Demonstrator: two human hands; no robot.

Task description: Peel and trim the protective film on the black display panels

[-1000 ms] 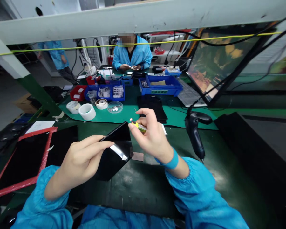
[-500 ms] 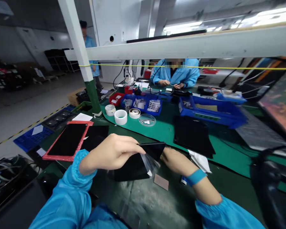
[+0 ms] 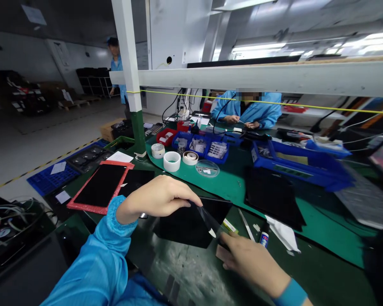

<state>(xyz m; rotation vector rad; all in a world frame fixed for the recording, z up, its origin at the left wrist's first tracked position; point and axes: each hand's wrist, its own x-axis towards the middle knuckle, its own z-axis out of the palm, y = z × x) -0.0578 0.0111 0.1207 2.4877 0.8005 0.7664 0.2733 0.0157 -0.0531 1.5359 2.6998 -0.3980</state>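
Observation:
My left hand [image 3: 164, 197] pinches the edge of a clear film [image 3: 209, 223] between thumb and fingertips. The film bears a small white tab and is lifted off a thin black panel [image 3: 187, 227], which lies below that hand on the dark green bench. To the right of the panel, my right hand [image 3: 249, 257] is low at the bench, its fingers closed on a small pinkish rectangular block [image 3: 224, 256]. Just beyond the right hand are a yellow-green strip [image 3: 230, 226], a slim metal tool [image 3: 246, 225] and a blue-and-white tube [image 3: 264, 238].
A black panel in a red frame [image 3: 105, 185] lies at left. Tape rolls [image 3: 171, 162], a clear round dish [image 3: 207, 168] and blue bins [image 3: 301, 165] stand farther back. Black sheets [image 3: 271, 197] and a white cloth [image 3: 282, 233] lie at right. A co-worker [image 3: 249, 110] sits opposite.
My right hand has left the panel's far right edge and come down to the pinkish block. The black panel now lies lower and flatter, while my left hand keeps its pinch. The view has shifted.

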